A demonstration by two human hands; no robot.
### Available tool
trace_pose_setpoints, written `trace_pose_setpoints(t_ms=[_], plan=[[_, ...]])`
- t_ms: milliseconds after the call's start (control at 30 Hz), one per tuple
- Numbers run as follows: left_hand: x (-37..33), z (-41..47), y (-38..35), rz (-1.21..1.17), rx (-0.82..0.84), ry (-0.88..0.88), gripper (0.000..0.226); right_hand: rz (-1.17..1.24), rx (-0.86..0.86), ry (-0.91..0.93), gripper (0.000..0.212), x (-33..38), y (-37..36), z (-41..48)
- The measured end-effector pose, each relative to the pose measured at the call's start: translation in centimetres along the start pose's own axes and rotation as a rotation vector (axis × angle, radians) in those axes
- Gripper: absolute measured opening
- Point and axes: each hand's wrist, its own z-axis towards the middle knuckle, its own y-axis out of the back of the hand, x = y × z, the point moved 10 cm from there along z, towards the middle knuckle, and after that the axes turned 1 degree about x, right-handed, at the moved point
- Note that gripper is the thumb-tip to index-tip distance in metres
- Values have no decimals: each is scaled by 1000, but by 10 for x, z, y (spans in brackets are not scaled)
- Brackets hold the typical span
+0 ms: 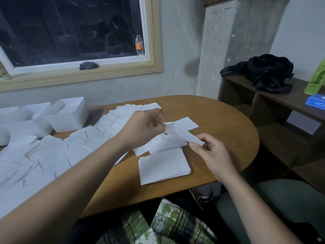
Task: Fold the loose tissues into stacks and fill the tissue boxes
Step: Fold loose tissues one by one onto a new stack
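From the head camera I saw my left hand (146, 126) and right hand (212, 154) raised over the middle of the bench (225, 120), one crumpled tissue (179, 132) stretched between them. The left hand pinched its far end with curled fingers; the right hand pinched its near end between thumb and fingertips, so both hands were grasping the same sheet, clear of the bench top. Just below it, near the bench's near edge, lay a folded stack (164, 167), squared and flat, with a few flat sheets touching its far side. Loose tissues (52, 155) overlapped one another across the whole left part of the bench, running to its left edge. Beyond them, along the far left edge by the wall, stood the white tissue boxes (68, 116), close together with their tops open. A bottle (139, 44) stood upright on the window sill, and a black bag (267, 73) lay slumped on the shelf to the right of the bench.
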Motion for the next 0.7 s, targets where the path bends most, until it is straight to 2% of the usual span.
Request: trace_pose_setpoints(t_ms=[67,200,267,400,533,700], plan=[[5,-11,3,-52,-10,60,9,64,19,4,11,2,-3,-1],[13,-31,5,-196,10,157,7,206,35,-33,15,4,-7,-5],[17,-40,4,-225,33,200,7,185,85,-32,12,5,-11,-5],[27,-59,3,-235,63,271,15,175,198,-17,25,11,-22,-8],[43,-77,-3,-231,119,337,17,89,298,-9,25,12,-35,-12],[61,-87,-20,-232,217,412,15,1,349,-33,28,9,-41,-14]])
